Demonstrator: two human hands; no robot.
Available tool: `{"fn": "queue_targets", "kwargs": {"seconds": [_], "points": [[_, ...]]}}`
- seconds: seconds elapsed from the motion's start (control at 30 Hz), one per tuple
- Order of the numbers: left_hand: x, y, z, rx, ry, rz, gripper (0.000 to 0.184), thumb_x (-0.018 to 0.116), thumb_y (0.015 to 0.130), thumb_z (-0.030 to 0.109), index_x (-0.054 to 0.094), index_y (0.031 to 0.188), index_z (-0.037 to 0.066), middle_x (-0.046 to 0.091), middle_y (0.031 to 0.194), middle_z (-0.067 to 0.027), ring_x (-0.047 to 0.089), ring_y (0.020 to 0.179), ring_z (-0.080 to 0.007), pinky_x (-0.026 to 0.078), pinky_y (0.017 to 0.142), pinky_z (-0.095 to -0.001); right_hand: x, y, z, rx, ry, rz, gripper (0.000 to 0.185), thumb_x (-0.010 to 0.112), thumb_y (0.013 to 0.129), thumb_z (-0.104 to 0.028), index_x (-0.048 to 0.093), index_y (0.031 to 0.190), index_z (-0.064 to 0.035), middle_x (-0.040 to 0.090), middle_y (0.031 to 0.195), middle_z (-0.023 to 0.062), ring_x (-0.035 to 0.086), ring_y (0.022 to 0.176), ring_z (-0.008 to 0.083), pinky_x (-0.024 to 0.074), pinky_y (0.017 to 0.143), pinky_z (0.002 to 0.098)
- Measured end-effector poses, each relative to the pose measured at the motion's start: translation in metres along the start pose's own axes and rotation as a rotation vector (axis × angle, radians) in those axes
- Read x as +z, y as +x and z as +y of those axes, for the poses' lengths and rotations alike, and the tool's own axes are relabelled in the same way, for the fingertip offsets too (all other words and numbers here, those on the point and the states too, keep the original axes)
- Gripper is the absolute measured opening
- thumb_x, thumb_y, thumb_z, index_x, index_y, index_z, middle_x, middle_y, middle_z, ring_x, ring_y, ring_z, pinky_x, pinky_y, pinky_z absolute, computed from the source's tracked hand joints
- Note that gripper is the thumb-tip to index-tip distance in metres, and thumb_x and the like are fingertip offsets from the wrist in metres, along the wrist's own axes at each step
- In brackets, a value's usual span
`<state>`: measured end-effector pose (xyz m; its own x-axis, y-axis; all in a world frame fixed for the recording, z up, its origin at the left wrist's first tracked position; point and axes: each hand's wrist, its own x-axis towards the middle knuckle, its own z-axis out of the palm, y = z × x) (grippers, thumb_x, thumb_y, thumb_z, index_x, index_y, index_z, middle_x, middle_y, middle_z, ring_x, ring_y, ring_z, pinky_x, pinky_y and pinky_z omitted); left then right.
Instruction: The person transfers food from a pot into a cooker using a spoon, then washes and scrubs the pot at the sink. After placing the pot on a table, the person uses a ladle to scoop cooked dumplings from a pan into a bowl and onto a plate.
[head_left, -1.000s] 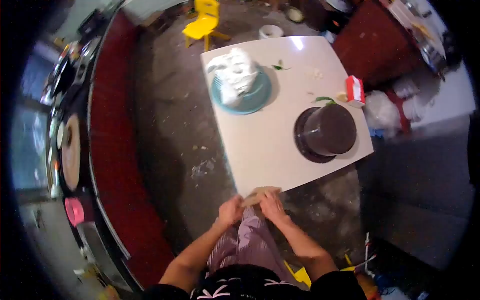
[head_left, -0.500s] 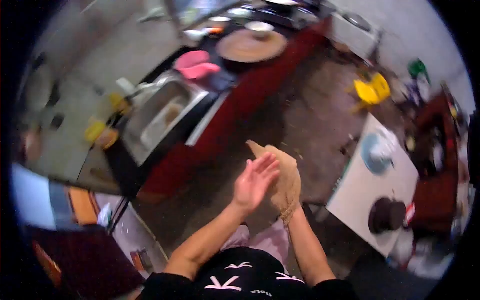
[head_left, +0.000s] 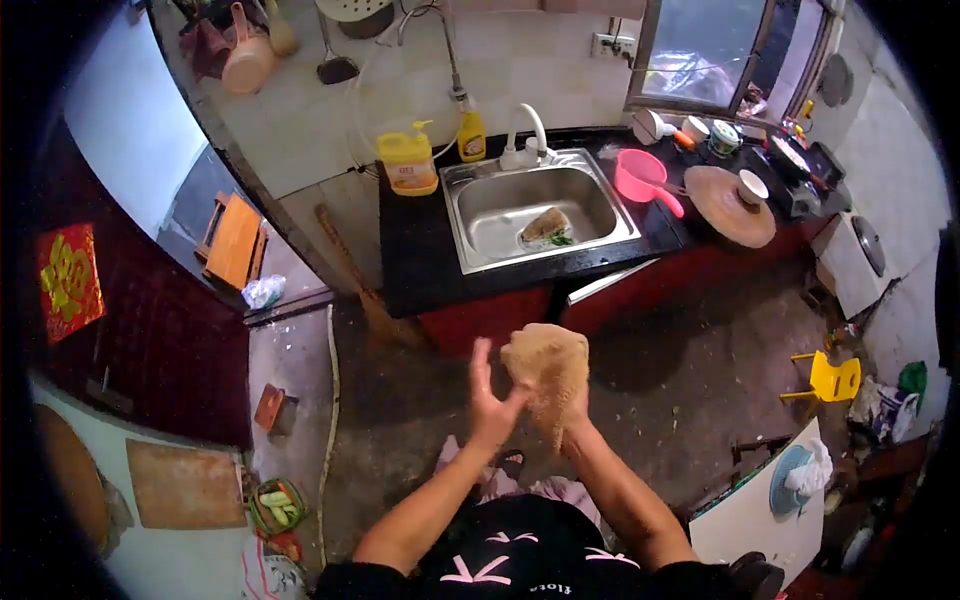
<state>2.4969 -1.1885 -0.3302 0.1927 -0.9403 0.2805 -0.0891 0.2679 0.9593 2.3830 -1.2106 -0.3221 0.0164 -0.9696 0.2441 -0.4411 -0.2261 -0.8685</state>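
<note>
My left hand (head_left: 490, 405) is raised before me with its fingers stretched up and the thumb apart, close beside a tan cloth (head_left: 548, 370). That cloth is wrapped over my right hand (head_left: 578, 428), covering its fingers and palm; only the wrist end shows bare. Whether the left thumb touches the fabric I cannot tell. Beyond both hands is a steel sink (head_left: 480, 225) with a brownish piece like a sponge or scrap (head_left: 545, 225) and some green bits in it.
On the black counter (head_left: 410, 255) stand a yellow soap bottle (head_left: 408, 165), a pink dipper (head_left: 640, 175) and a wide round lid (head_left: 730, 207). A yellow chair (head_left: 832, 380) and a white table (head_left: 770, 520) are at the right. A broom (head_left: 375, 300) leans left of the counter.
My view has swung round to face the sink squarely. The left hand has gone from lying beside the cloth to fingers up, thumb spread; the cloth now sits bunched over the right hand.
</note>
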Motion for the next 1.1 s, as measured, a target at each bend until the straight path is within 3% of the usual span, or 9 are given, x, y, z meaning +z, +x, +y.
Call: {"fn": "queue_targets", "kwargs": {"seconds": [0.1, 0.17, 0.23, 0.67, 0.77, 0.87, 0.9, 0.97, 1.1], "points": [[-0.029, -0.003, -0.03, -0.668, -0.708, -0.155, 0.064, 0.071, 0.086, 0.028, 0.043, 0.136, 0.001, 0.05, 0.136, -0.0088, 0.045, 0.126, -0.0208, 0.033, 0.108, -0.038, 0.032, -0.008, -0.002, 0.529, 1.287, 0.041, 0.037, 0.051, 0.095, -0.037, 0.058, 0.12, -0.0103, 0.06, 0.11, 0.0048, 0.06, 0.095, 0.0188, 0.052, 0.076, 0.0336], [-0.034, -0.005, -0.03, -0.626, -0.426, -0.199, 0.047, 0.069, 0.087, 0.021, 0.051, 0.126, 0.001, 0.059, 0.122, -0.0079, 0.055, 0.111, -0.0183, 0.042, 0.098, -0.0364, 0.055, -0.015, 0.039, 0.716, 1.455, -0.025, 0.048, 0.043, 0.1, -0.033, 0.042, 0.141, -0.0079, 0.049, 0.136, 0.0085, 0.051, 0.119, 0.0213, 0.0442, 0.098, 0.0328], [-0.041, 0.0, -0.024, -0.747, -0.267, -0.227, 0.032, 0.064, 0.088, 0.01, 0.057, 0.118, 0.001, 0.064, 0.108, -0.0052, 0.062, 0.096, -0.0156, 0.05, 0.088, -0.0329, 0.047, -0.007, 0.073, 0.645, 0.373, -0.029, 0.039, 0.048, 0.098, -0.028, 0.054, 0.129, -0.0058, 0.059, 0.123, 0.0064, 0.057, 0.109, 0.0187, 0.0479, 0.09, 0.0303], [-0.113, 0.201, 0.004, -0.251, -0.302, -0.115, 0.029, 0.058, 0.092, 0.011, 0.054, 0.12, 0.005, 0.062, 0.112, -0.0073, 0.063, 0.095, -0.0195, 0.055, 0.077, -0.0332, -0.074, -0.011, 0.137, 0.551, 0.759, 0.025, 0.021, 0.055, 0.095, -0.021, 0.064, 0.097, -0.0018, 0.067, 0.086, 0.0059, 0.065, 0.077, 0.0148, 0.0545, 0.076, 0.0303], [-0.164, 0.261, -0.099, 0.021, 0.703, -0.013, 0.048, 0.065, 0.088, 0.02, 0.048, 0.128, 0.001, 0.062, 0.111, -0.0142, 0.061, 0.102, -0.0314, 0.05, 0.087, -0.0429, -0.137, -0.087, 0.204, 0.717, 0.655, 0.222, 0.019, 0.057, 0.094, -0.018, 0.064, 0.09, -0.0002, 0.062, 0.073, 0.0053, 0.062, 0.066, 0.0155, 0.0558, 0.067, 0.0318], [-0.099, 0.216, -0.114, 0.45, 1.193, 0.273, 0.047, 0.061, 0.09, 0.032, 0.054, 0.119, -0.005, 0.062, 0.104, -0.0214, 0.058, 0.098, -0.0438, 0.047, 0.086, -0.0473, -0.205, -0.185, 0.251, 0.952, 0.683, 0.589, 0.025, 0.058, 0.091, -0.02, 0.057, 0.074, -0.0021, 0.055, 0.06, 0.0063, 0.06, 0.053, 0.0178, 0.0572, 0.059, 0.034], [-0.045, 0.207, -0.08, -0.022, 1.218, 0.121, 0.04, 0.058, 0.091, 0.033, 0.06, 0.103, -0.005, 0.062, 0.092, -0.0223, 0.06, 0.088, -0.0425, 0.047, 0.077, -0.049, -0.228, -0.214, 0.251, 1.004, 0.61, 0.639, 0.029, 0.056, 0.092, -0.022, 0.056, 0.07, -0.003, 0.053, 0.057, 0.0066, 0.058, 0.049, 0.0188, 0.0566, 0.056, 0.0346], [0.011, 0.179, -0.144, 0.217, 0.924, 0.03, 0.029, 0.058, 0.089, 0.026, 0.056, 0.078, -0.001, 0.059, 0.074, -0.0185, 0.055, 0.069, -0.0365, 0.044, 0.064, -0.0443, -0.264, -0.274, 0.276, 1.093, 0.624, 0.753, 0.028, 0.056, 0.092, -0.019, 0.055, 0.068, -0.0036, 0.053, 0.057, 0.0065, 0.058, 0.048, 0.0208, 0.054, 0.05, 0.0354], [0.212, 0.111, -0.117, -0.162, 0.627, -0.459, 0.02, 0.06, 0.085, 0.025, 0.064, 0.082, 0.006, 0.067, 0.076, -0.0155, 0.067, 0.069, -0.0323, 0.049, 0.065, -0.0427, -0.32, -0.36, 0.336, 1.082, 0.422, 0.891, 0.009, 0.054, 0.087, -0.004, 0.056, 0.096, -0.0037, 0.058, 0.069, 0.0074, 0.061, 0.055, 0.0228, 0.0531, 0.051, 0.0357]]}}
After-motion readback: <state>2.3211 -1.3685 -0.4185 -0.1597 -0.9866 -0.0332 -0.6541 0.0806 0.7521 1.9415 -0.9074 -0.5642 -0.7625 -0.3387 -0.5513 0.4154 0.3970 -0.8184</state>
